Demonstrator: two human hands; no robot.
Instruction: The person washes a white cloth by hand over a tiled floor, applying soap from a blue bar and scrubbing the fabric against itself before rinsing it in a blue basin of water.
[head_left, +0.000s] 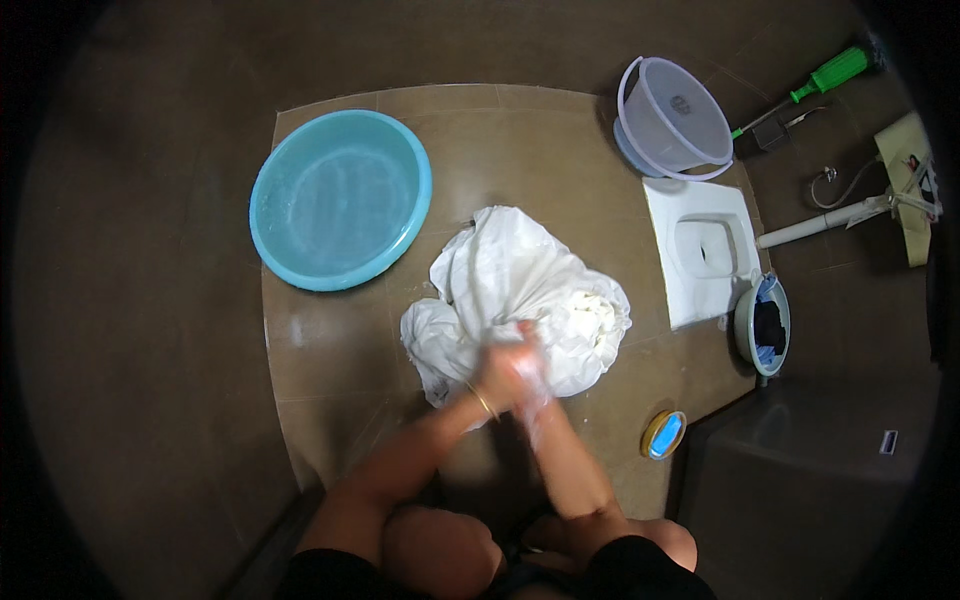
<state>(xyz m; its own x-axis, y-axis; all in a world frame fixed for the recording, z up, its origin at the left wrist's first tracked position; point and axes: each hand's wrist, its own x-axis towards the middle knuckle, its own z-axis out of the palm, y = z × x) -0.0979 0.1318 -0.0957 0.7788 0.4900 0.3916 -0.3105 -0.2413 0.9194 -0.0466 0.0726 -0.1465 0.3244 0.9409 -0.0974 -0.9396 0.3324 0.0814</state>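
Observation:
A large white cloth (517, 262) lies bunched and wrinkled on the tiled floor in front of me. My left hand (496, 373) and my right hand (531, 365) are pressed close together at its near edge, blurred by motion. Both appear closed on a gathered fold of the cloth. White suds coat my right hand and wrist. A thin gold-coloured bangle (482, 400) circles my left wrist. The fingertips are hard to make out in the blur.
A wide turquoise basin (417, 225) stands at the left. Toward the back right are a pale lilac bucket (660, 127), a green-handled brush (832, 73) and a white squat toilet (658, 247). A small tub (744, 330) holds dark and blue clothes. A blue soap bar (666, 436) sits in a round dish (649, 435).

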